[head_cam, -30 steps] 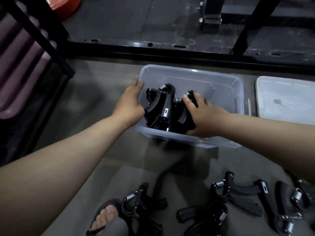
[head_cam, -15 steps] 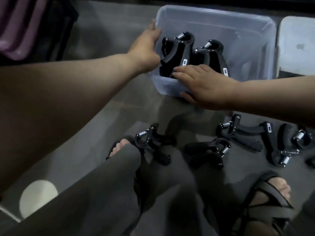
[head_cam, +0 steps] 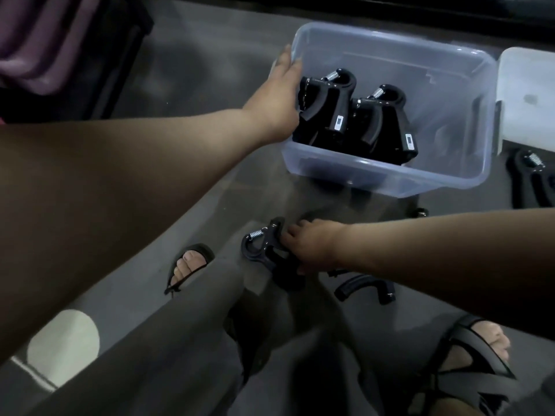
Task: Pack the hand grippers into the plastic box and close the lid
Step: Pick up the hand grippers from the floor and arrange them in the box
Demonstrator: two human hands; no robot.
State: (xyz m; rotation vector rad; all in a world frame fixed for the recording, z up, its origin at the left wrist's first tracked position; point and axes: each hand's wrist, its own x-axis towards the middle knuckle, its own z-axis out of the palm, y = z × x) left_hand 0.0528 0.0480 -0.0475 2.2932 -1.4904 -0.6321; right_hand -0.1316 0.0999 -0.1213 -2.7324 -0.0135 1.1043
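Left hand (head_cam: 277, 100): open, steadying plastic box (head_cam: 387, 178) rim, upper centre.
Right hand (head_cam: 315, 246): closing on floor hand gripper (head_cam: 261, 244), lower centre.
Handling: judged stiff, sprung; take by handles.

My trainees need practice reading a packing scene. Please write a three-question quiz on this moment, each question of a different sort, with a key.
1. True or false: the plastic box has its lid on.
2. How many hand grippers stand inside the box?
3. The right hand is at: A) the box rim, B) a gripper on the floor, C) the lid.

Key: 1 false. 2 two. 3 B; the left hand is at the box rim.
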